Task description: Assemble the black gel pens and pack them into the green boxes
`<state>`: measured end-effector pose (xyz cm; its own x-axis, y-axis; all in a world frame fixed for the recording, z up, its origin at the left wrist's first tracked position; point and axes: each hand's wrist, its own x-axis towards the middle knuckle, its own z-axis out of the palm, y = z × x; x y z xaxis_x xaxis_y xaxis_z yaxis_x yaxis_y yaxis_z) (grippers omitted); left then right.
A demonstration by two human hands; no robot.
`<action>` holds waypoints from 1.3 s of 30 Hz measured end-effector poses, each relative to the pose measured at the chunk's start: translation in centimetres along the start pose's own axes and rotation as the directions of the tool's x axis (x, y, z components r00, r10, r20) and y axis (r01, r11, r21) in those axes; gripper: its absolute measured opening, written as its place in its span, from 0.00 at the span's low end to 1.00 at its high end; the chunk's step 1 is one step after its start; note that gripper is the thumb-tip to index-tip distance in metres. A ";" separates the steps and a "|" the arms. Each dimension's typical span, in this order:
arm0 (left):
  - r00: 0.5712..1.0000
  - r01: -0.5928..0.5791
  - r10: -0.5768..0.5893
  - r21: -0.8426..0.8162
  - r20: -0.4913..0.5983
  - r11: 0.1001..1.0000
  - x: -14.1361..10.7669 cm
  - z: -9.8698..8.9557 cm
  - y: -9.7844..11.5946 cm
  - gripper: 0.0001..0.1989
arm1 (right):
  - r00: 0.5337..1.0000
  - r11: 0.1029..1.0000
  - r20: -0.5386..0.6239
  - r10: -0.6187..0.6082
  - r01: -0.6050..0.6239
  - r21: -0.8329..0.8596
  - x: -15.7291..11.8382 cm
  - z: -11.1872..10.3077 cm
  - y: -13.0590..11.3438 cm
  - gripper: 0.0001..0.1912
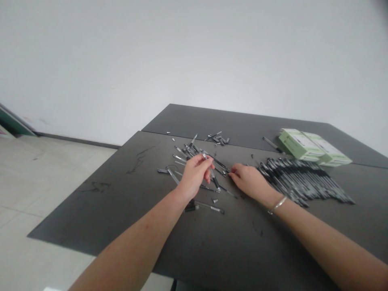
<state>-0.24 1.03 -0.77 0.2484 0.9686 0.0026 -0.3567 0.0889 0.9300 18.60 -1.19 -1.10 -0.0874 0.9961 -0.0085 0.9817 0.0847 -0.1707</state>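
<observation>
Pen [215, 182] in hand, near the centre of the frame: it slants down and to the right, its dark grip section lower and its pale end between the pinched thumb and fingers of the left hand [194, 173]. Just to the right, the right hand [250, 180] has its fingers bunched low by the tabletop, beside some small pieces; whether it grips one cannot be told. The two hands are apart from each other.

Around and beyond the left hand lies an untidy scatter of loose pen parts [209, 207], clear tubes and dark pieces crossing at many angles. Short dark caps [216, 140] form a small cluster above the hands, and a small pale cone-shaped tip [215, 200] lies below them, near the held pen.

Right of centre, a broad row of pens [306, 178] lies side by side, overlapping closely and roughly aligned. They look whole, though blur hides whether each is complete. Judged by that contrast, a good share seems to be in order, while the central scatter is unsorted and still sizeable; no exact share can be read.

Behind the row, at the right of the frame, green and white boxes [292, 148] rest on the dark table [106, 218], with a single pen [271, 143] just to their left. Whether the boxes hold anything cannot be seen.
</observation>
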 end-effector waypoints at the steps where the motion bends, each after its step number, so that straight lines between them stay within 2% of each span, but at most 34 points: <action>1: 1.000 0.000 0.000 0.002 -0.001 1.000 0.0 0.0 0.0 0.07 | 1.000 1.000 0.002 -0.001 0.001 0.001 0.1 0.0 0.1 0.12; 10: 1.000 0.008 -0.007 0.008 -0.010 1.000 0.1 0.0 -0.1 0.07 | 1.000 0.997 -0.002 0.016 -0.016 0.072 0.2 -1.2 0.1 0.09; 13: 1.000 0.009 -0.009 0.012 -0.013 1.000 0.0 0.0 0.0 0.07 | 0.999 0.978 -0.002 0.040 -0.039 0.206 -0.9 -2.0 0.0 0.10; 15: 1.000 0.014 -0.014 0.008 -0.012 1.000 -0.1 0.0 0.1 0.07 | 0.998 0.898 0.042 0.054 -0.067 0.435 -2.0 -2.4 -0.1 0.09; 17: 1.000 0.020 -0.020 -0.003 -0.011 1.000 -0.1 0.1 0.2 0.07 | 0.993 0.752 0.107 0.053 -0.110 0.650 -3.1 -2.6 -0.4 0.07; 20: 0.999 0.029 -0.029 -0.020 -0.012 0.999 -0.1 0.0 0.3 0.08 | 0.982 0.593 0.187 0.035 -0.171 0.787 -4.4 -2.6 -0.9 0.06; 29: 0.999 0.025 -0.032 -0.169 -0.037 0.985 -0.1 0.0 0.8 0.08 | 0.972 0.452 0.167 -0.167 -0.075 0.889 -5.9 -2.1 -1.4 0.04; 35: 0.997 0.027 -0.041 -0.217 -0.065 0.976 0.0 0.0 1.1 0.08 | 0.940 0.425 0.250 -0.233 -0.133 0.895 -6.7 -2.2 -1.4 0.05; 39: 0.997 0.024 -0.039 -0.231 -0.063 0.973 0.0 -0.1 1.2 0.08 | 0.929 0.455 0.262 -0.262 -0.120 0.882 -7.0 -2.2 -1.4 0.04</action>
<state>-0.73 1.14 0.30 0.2046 0.9772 -0.0572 -0.5492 0.1630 0.8197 18.18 -8.23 1.38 -0.3823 0.8972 -0.2212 0.3080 -0.1020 -0.9459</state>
